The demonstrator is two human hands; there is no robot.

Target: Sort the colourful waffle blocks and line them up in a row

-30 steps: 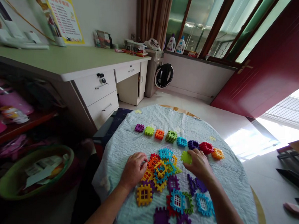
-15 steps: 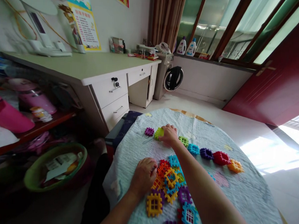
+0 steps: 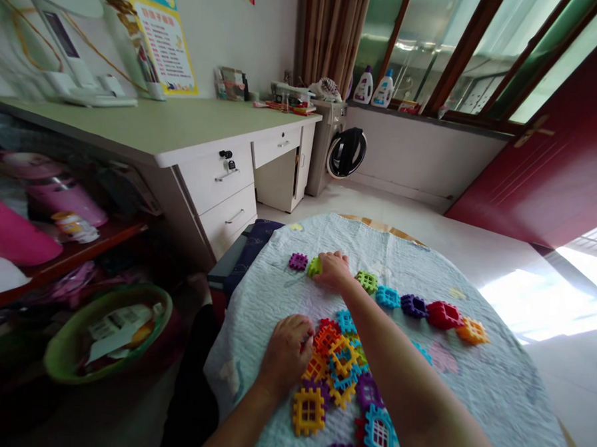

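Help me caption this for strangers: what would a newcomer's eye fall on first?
Probably the heap of bright plastic pieces on the near part of the cloth-covered table, beside the left hand. Beyond it, a colorful row of pieces crosses the table, with the right hand at the light-green piece near its left end. The big red door at upper right also stands out.

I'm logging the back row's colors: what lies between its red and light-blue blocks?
In the head view, one dark blue-purple block lies between them.

White glare on floor [image 3: 540, 293]
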